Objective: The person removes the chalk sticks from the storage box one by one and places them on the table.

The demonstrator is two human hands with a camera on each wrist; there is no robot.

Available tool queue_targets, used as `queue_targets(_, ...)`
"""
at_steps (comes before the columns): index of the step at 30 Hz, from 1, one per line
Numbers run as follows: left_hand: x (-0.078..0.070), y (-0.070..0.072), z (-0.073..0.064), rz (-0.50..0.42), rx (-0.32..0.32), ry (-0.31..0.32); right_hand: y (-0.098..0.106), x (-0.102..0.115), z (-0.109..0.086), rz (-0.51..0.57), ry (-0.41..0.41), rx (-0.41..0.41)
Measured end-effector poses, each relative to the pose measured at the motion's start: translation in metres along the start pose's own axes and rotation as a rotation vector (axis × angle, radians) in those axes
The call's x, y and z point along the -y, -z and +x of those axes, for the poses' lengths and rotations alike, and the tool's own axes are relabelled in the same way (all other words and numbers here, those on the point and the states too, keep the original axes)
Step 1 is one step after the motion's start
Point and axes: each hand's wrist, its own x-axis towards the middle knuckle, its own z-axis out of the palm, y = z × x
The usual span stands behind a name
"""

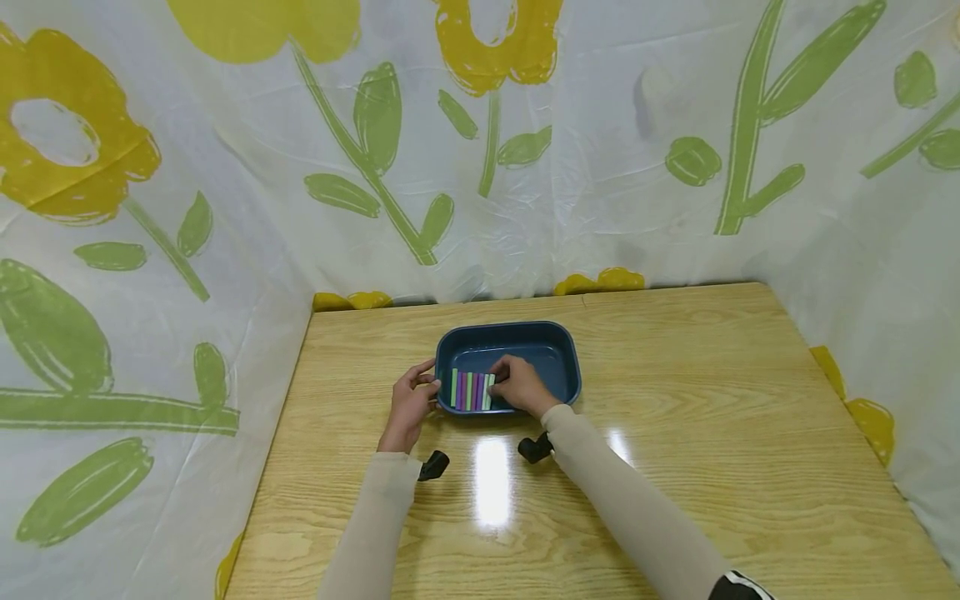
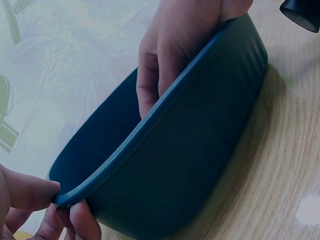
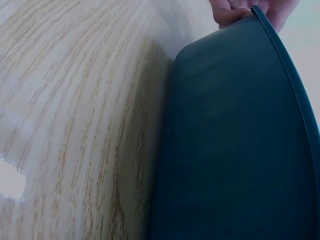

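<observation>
A dark blue plastic basin (image 1: 546, 360) stands on the table, with a row of green, purple and pale green chalk sticks (image 1: 469, 392) side by side in its left half. My left hand (image 1: 412, 402) grips the basin's left end; in the left wrist view its thumb (image 2: 37, 192) lies over the rim and its fingers are below. Reaching in over the near wall, my right hand (image 1: 521, 385) pinches a pale stick (image 1: 487, 395) at the row's right end. The near wall hides those fingertips in both wrist views.
The wooden table (image 1: 712, 417) extends far to the right of the basin. A flower-printed white sheet (image 1: 585, 183) hangs behind the table and along both sides. Black wrist-worn devices (image 1: 535, 449) stick out inward from both sleeves, just in front of the basin.
</observation>
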Motion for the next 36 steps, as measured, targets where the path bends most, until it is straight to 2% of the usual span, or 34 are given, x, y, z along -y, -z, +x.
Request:
queue_targets(3, -0.001, 0.0, 0.0, -0.002, 0.001, -0.006, 0.0, 0.0, -0.001, 0.042, 0.004, -0.023)
queue_targets(11, -0.002, 0.0, 0.0, -0.01, 0.001, -0.003, 0.0, -0.002, 0.0, 0.075, 0.038, -0.069)
queue_targets(21, -0.001, 0.0, -0.002, 0.0, -0.01, 0.002, 0.005, -0.002, -0.008, 0.17, 0.153, -0.178)
queue_targets(27, 0.0, 0.002, -0.003, -0.003, -0.014, -0.006, 0.019, 0.002, -0.021, 0.178, 0.2, -0.238)
queue_targets(32, 0.0, 0.002, -0.002, -0.009, -0.012, -0.009, 0.035, -0.006, -0.031, 0.187, 0.277, -0.297)
queue_targets(36, 0.0, 0.001, -0.002, -0.013, -0.01, -0.006, 0.052, -0.015, -0.039, 0.232, 0.271, -0.315)
